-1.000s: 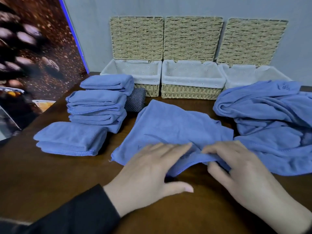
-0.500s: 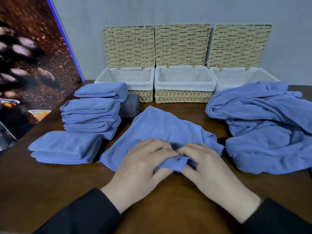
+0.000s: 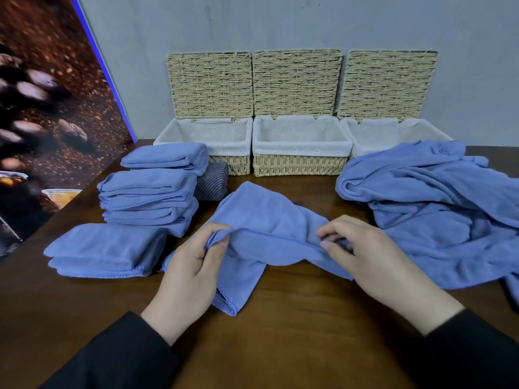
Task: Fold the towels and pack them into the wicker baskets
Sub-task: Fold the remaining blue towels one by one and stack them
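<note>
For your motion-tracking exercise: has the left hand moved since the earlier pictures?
Yes. The left hand, earlier flat on the blue towel, has lifted its edge and drawn left, towards the folded towel.

Dark wooden table (image 3: 295, 327) carrying, along its far edge, three lined wicker baskets (image 3: 302, 165) side by side. At left: a folded blue towel (image 3: 106, 249) and, behind it, a stack of folded towels (image 3: 151, 192) beside a grey striped cloth (image 3: 212, 181). Centre: one partly lifted blue towel (image 3: 264, 217). At right: a heap of unfolded towels (image 3: 438, 209).
</note>
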Motion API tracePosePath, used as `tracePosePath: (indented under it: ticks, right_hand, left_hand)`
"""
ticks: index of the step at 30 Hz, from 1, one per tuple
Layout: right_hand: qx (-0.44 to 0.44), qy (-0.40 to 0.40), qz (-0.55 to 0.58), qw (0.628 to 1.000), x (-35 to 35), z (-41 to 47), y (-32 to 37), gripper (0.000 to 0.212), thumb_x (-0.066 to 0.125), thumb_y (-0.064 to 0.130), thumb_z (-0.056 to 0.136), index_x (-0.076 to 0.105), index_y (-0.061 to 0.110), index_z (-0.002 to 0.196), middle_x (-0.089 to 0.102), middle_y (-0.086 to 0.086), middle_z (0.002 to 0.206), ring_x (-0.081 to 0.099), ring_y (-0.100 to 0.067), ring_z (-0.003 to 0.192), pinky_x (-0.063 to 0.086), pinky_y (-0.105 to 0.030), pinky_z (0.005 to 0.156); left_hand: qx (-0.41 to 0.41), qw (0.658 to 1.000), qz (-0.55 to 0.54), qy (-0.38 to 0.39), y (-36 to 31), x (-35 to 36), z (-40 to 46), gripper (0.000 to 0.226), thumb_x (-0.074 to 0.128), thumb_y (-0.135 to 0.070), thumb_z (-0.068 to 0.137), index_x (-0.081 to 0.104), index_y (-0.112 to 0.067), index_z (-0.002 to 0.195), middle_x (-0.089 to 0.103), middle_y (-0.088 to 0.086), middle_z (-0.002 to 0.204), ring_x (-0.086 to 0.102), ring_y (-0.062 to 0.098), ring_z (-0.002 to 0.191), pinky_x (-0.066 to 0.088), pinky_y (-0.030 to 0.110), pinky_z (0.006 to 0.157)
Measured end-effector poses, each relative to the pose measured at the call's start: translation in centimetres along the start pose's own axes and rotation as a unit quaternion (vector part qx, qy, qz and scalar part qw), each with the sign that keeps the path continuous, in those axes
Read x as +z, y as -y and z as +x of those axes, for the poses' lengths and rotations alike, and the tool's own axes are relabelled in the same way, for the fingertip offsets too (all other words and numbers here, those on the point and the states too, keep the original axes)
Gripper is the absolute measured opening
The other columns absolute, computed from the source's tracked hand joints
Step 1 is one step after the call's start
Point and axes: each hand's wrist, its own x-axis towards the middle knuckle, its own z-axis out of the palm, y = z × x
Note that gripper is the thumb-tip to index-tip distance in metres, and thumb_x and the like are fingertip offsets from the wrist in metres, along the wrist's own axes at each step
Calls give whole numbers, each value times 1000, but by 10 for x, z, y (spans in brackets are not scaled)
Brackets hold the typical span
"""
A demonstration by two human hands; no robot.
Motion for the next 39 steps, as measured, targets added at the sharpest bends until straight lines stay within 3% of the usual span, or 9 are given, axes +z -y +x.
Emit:
tracePosePath:
  ticks: [8, 11, 16, 21, 25, 29, 32, 36, 39]
  right_hand:
    - [75, 33, -139, 987, 5, 25, -16, 20, 67, 17, 94, 66, 20, 114, 56, 6, 98, 55, -15, 86, 45, -28, 69]
    - [53, -29, -161, 985, 1, 20, -13, 11, 63, 10, 92, 62, 20, 95, 48, 10, 79, 53, -17, 76, 44, -35, 62]
    - [43, -123, -77, 989, -25, 16, -8, 33, 55, 0, 88, 46, 28, 101, 44, 12, 88, 49, -19, 77, 46, -42, 66]
    - [-137, 3, -162, 977, -57, 5, -10, 44, 50, -11, 82, 43, 32, 90, 48, 15, 99, 56, -21, 78, 49, -45, 63]
    - [-169, 28, -289, 942, -70, 7, -22, 45, 70, -19, 62, 62, 24, 74, 56, 7, 77, 57, -19, 58, 48, -42, 42]
    - [-38, 115, -348, 930, -88, -3, -6, 24, 54, 37, 95, 53, 25, 74, 53, 8, 77, 50, -9, 71, 49, -38, 62]
    - [-16, 42, -366, 930, -105, -7, 10, 55, 47, 76, 85, 46, 25, 65, 53, 7, 70, 50, -7, 65, 42, -33, 55]
    - [-87, -211, -268, 936, -132, 4, 21, 44, 59, 43, 96, 53, 17, 62, 47, 3, 62, 48, -25, 55, 43, -38, 50]
    - [-49, -220, -144, 963, -153, 9, 41, 28, 63, 36, 96, 69, 19, 75, 63, -3, 72, 58, -15, 60, 46, -33, 58]
  left_hand:
    - [3, 997, -3, -79, 1, -5, -1, 23, 39, -50, 93, 61, -44, 95, 60, -3, 81, 54, 10, 70, 42, 18, 66]
    - [-1, 992, -27, -121, -3, -6, 1, 28, 42, -35, 103, 61, -48, 86, 58, -22, 71, 53, -3, 69, 39, 8, 65]
    - [-20, 977, -40, -210, -7, -8, 4, 57, 38, -13, 109, 53, -49, 66, 50, -26, 60, 46, -5, 60, 36, 8, 57]
    - [-48, 958, -91, -266, -1, -16, 14, 45, 39, -27, 109, 42, -37, 64, 36, -18, 61, 32, 7, 61, 29, 31, 58]
    - [-20, 958, -98, -271, -9, -25, 20, 35, 41, -30, 108, 46, -21, 75, 44, -11, 69, 38, 7, 66, 33, 27, 60]
    - [-12, 959, -84, -271, -26, -46, 35, 39, 41, -42, 104, 51, -6, 92, 47, 2, 84, 41, 14, 78, 34, 37, 70]
    - [21, 977, -2, -213, -41, -62, 43, 32, 41, -31, 107, 57, -9, 91, 51, 14, 81, 43, 9, 76, 36, 32, 67]
    - [31, 980, 78, -182, -48, -87, 68, 34, 45, -30, 106, 57, -6, 85, 47, 8, 72, 39, 6, 66, 33, 31, 62]
    - [17, 986, 114, -120, -47, -110, 93, 43, 51, -42, 101, 60, -2, 89, 48, 3, 76, 41, 12, 71, 32, 32, 65]
